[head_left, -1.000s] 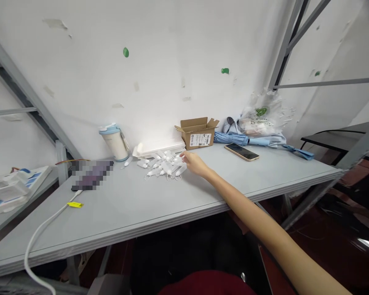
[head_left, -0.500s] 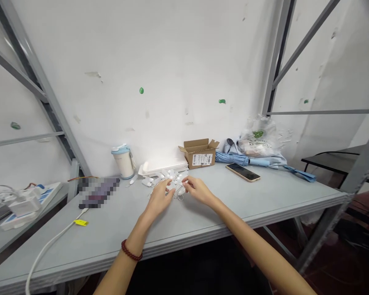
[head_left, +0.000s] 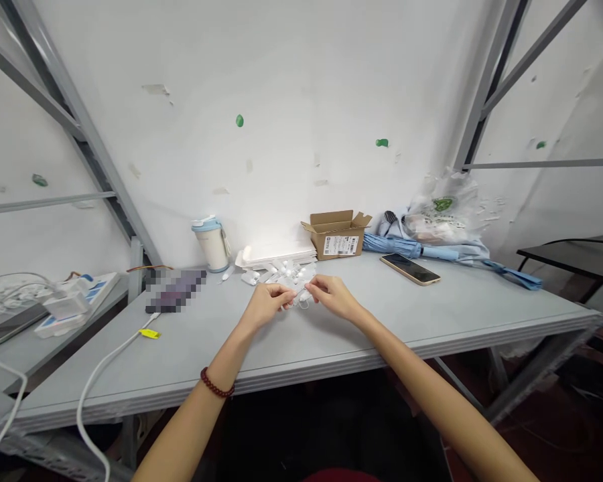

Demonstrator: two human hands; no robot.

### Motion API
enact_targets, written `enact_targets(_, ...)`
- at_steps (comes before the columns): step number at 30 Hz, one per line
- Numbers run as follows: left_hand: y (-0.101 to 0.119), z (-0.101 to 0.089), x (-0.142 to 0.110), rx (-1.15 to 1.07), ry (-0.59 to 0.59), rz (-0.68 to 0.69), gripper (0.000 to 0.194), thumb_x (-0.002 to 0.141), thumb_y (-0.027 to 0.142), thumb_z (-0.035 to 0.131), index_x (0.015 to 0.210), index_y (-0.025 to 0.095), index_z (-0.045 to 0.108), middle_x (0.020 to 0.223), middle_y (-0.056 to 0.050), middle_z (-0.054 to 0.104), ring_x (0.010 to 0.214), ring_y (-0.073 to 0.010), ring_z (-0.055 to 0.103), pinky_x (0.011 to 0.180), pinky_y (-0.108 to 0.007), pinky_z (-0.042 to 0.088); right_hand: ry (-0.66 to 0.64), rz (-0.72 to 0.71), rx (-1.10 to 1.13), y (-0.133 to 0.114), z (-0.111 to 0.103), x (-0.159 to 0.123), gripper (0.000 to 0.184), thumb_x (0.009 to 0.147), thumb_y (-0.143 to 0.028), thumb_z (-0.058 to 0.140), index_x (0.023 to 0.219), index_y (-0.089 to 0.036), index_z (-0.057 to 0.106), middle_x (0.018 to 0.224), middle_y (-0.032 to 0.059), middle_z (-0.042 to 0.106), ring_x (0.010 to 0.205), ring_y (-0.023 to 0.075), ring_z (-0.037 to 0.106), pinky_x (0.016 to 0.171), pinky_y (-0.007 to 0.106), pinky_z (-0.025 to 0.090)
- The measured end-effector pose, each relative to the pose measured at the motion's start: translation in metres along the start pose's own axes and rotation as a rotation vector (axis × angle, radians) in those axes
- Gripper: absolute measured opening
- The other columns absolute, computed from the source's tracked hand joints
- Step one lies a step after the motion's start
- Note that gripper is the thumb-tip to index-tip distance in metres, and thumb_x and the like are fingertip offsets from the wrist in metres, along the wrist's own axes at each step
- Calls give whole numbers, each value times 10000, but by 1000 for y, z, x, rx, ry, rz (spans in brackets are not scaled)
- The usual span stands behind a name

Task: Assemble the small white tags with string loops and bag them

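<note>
Both bare hands meet over the near side of a loose pile of small white pieces (head_left: 287,269) on the grey bench (head_left: 326,331). The left hand (head_left: 266,306), at about 7 o'clock from the pile, has its fingers drawn together in a pinch on a small pale piece (head_left: 300,292); the right hand (head_left: 334,296), at about 4 o'clock, pinches the same piece from the other side with thumb and forefinger. The piece sits between the two sets of fingertips, too small and partly covered to make out its shape. Thin white loops show at the near edge of the pile. A red beaded bracelet (head_left: 216,383) circles the left wrist. Taking the pile as the centre of the clock, a flat white stack (head_left: 279,254) lies just behind it at 12 o'clock, and an open cardboard box (head_left: 336,235) with a printed label stands at 2. A pale tumbler (head_left: 213,245) with a blue lid stands at 10, one loose white piece (head_left: 228,273) near its base. A phone (head_left: 411,269) lies flat at 3; beyond it are a folded blue umbrella (head_left: 394,246) and a clear plastic bag (head_left: 445,211). At 9 lies a dark pixelated item (head_left: 178,291), with a white cable (head_left: 111,353) running from it towards its 7 o'clock, bearing a yellow tag (head_left: 149,333).
</note>
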State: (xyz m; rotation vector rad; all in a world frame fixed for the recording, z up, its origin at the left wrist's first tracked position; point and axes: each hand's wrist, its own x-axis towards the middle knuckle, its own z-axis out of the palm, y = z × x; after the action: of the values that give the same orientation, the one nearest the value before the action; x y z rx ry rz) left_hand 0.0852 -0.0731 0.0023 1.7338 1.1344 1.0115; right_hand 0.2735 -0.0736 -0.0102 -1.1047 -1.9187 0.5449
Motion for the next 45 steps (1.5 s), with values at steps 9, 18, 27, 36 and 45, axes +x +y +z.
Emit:
enact_targets(9,-2,2,-5,-277,-78,-125,333,659,466,735,735,142,713,769,-58,664,639,-116,530,596,-248,404,-38,5,112,-4,0,-2,315,868,-377,476,629,-178,529,563,-23,556,533,95,454,561,222,349)
enact_targets(18,-2,2,-5,-394,-115,-184,311,616,415,786,715,131,706,733,-48,645,615,-103,505,581,-242,382,-89,6,130,-6,2,-2,316,863,-398,478,646,-175,535,590,-17,575,545,94,470,569,221,361)
enact_targets(27,-2,2,-5,-439,-94,-209,319,584,396,811,695,118,700,700,-36,617,597,-84,489,556,-217,370,-95,-8,145,-5,3,-2,321,865,-405,480,656,-169,539,589,-13,570,552,95,475,566,222,353)
enact_targets(36,-6,1,-5,-463,-102,-239,312,600,384,802,736,119,708,718,-37,618,603,-81,492,564,-213,373,-79,-34,79,-3,5,-2,322,880,-391,465,654,-173,531,595,-13,575,571,98,464,591,230,348)
enact_targets(45,-7,2,-5,-288,-84,-160,284,657,394,731,668,115,681,653,-27,601,583,-87,479,570,-233,364,-104,-19,56,-5,8,-4,293,881,-358,491,678,-161,567,591,-11,585,543,87,447,562,218,340)
